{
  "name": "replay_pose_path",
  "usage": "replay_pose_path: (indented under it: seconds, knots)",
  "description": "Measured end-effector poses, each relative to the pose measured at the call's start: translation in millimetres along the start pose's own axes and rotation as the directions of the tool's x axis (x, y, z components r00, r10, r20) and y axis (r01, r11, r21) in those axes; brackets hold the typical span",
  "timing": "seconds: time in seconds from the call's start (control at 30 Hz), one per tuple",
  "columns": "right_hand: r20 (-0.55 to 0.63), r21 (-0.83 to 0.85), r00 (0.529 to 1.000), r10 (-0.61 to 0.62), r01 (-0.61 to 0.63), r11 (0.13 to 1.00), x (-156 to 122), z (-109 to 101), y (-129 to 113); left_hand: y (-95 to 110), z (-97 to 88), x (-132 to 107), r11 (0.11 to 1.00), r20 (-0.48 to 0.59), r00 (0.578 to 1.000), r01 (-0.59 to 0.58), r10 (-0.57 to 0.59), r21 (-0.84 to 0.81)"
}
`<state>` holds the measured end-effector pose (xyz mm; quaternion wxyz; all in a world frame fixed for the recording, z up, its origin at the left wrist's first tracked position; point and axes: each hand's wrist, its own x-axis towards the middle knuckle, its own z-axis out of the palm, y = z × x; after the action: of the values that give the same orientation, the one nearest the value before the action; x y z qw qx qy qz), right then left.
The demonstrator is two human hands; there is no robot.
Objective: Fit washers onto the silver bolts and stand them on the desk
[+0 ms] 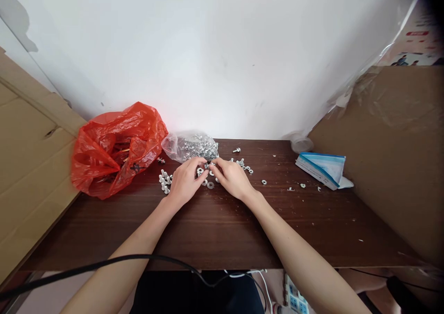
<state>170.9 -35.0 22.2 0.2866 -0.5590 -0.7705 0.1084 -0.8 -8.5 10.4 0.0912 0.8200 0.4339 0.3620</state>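
Observation:
My left hand [185,181] and my right hand [231,177] meet fingertip to fingertip at the far middle of the dark wooden table [222,230]. Both are pinched on small metal hardware between them, too small to name exactly. Loose washers [210,185] lie just under the fingers. A cluster of small bolts [164,181] sits left of my left hand. More screws and nuts [247,168] are scattered right of my right hand. A clear plastic bag of metal fasteners [190,145] lies directly behind the hands.
A red plastic bag [114,150] sits at the table's back left beside a cardboard panel [27,166]. A blue and white packet [324,168] lies at the right, near a plastic-covered cardboard board [391,157]. A black cable [104,263] crosses the near edge.

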Motion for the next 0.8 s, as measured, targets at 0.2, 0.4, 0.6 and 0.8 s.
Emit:
replay_pose_path:
  seconds: [0.2, 0.4, 0.6, 0.8]
  knots:
    - [0.025, -0.012, 1.0, -0.015, 0.015, 1.0, 1.1, 1.4, 1.0, 0.8, -0.8, 0.1, 0.999, 0.005, 0.999, -0.04, 0.04, -0.006]
    - [0.029, 0.0, 0.999, -0.024, 0.024, 1.0, 1.0, 2.2, 1.7, -0.3, 0.0, -0.1, 0.995, 0.003, 0.995, -0.104, 0.104, 0.0]
    - [0.034, 0.017, 0.999, -0.015, 0.015, 1.0, 1.2, 1.0, 1.7, 0.2, -1.0, 0.1, 0.991, -0.009, 0.991, -0.133, 0.133, 0.001]
    - [0.023, 0.002, 1.0, -0.017, 0.016, 1.0, 0.9, 1.2, 1.4, -0.1, -0.7, -1.1, 0.992, -0.016, 0.992, -0.122, 0.122, 0.022]
